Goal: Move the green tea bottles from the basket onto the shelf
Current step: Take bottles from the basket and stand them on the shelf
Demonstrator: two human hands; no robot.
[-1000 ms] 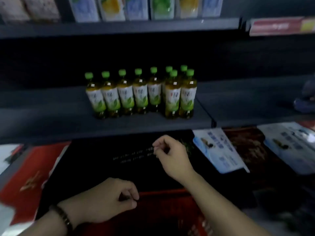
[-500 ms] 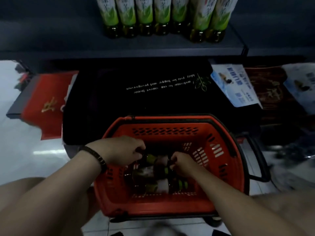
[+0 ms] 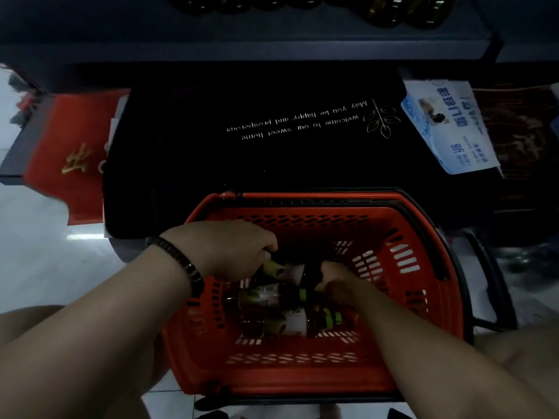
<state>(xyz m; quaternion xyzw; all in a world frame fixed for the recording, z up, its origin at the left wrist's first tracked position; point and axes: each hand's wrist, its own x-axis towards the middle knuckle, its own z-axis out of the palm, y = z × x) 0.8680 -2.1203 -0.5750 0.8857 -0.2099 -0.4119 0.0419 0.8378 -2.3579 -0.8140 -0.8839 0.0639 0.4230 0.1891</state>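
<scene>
Head camera, close, looking steeply down into basket point(image 3: 302, 225); shelf point(image 3: 272, 40) edge atop frame.

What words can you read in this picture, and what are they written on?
"May you be happy and prosperous" and "welcome to our sweet home": black mat, upside down from here.
Gold character on the red mat: too blurred to read.
Blue and white packet: large characters and small print, too blurred to read.
Bottle labels in the orange basket: too dark and small to read.
</scene>
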